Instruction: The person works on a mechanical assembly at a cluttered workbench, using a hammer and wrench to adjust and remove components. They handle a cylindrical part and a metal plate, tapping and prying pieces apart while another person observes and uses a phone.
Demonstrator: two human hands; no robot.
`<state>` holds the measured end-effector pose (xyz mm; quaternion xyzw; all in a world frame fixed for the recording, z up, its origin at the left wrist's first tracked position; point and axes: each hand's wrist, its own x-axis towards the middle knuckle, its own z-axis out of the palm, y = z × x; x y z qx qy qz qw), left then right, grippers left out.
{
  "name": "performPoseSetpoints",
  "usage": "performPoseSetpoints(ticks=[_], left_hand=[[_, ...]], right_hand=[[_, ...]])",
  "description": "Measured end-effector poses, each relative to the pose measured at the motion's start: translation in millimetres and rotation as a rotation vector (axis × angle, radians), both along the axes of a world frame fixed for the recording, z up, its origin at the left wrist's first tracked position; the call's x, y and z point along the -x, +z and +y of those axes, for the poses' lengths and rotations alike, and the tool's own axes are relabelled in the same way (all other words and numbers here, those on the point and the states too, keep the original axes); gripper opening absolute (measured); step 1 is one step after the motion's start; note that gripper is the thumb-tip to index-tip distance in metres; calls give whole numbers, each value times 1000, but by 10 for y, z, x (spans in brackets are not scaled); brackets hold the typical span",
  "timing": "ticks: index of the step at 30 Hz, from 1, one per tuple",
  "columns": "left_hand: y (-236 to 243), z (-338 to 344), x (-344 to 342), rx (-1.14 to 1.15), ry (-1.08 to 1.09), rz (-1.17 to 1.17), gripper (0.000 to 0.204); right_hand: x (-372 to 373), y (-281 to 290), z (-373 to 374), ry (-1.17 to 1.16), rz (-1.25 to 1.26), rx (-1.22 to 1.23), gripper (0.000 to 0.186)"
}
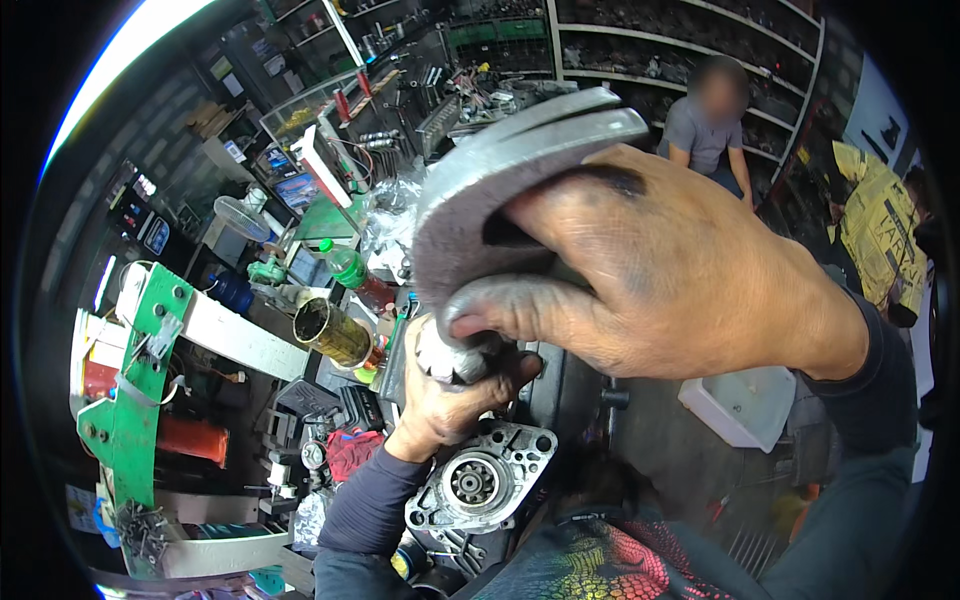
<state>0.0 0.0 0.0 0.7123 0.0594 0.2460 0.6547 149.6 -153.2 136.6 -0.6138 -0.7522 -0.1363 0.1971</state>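
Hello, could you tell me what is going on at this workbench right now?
A person in dark sleeves is working on a small toothed metal part held up over a cluttered bench. The left hand grips the part from below, while the right hand, smudged with grime, presses a folded grey abrasive sheet against its top. Below them a silver cast-metal motor housing with a central gear rests near the person's lap. Another person in a grey shirt sits by the shelves behind.
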Motion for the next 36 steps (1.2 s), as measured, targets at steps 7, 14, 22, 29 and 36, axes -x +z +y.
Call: performPoseSetpoints(ticks=[7, 14, 22, 29, 36], left_hand=[[104, 13, 23, -286, -119, -60, 20], [125, 14, 40, -207, -112, -49, 24], [144, -100, 168, 150, -99, -16, 29], [214, 100, 22, 70, -269, 98, 31], [49, -83, 91, 39, 38, -26, 22]], right_hand=[[218, 418, -377, -254, 60, -54, 46], [336, 269, -183, -264, 81, 165, 51], [378, 356, -117, -258, 185, 251, 52], [183, 202, -134, -137, 74, 223, 53], [224, 463, -191, -55, 3, 320, 52]])
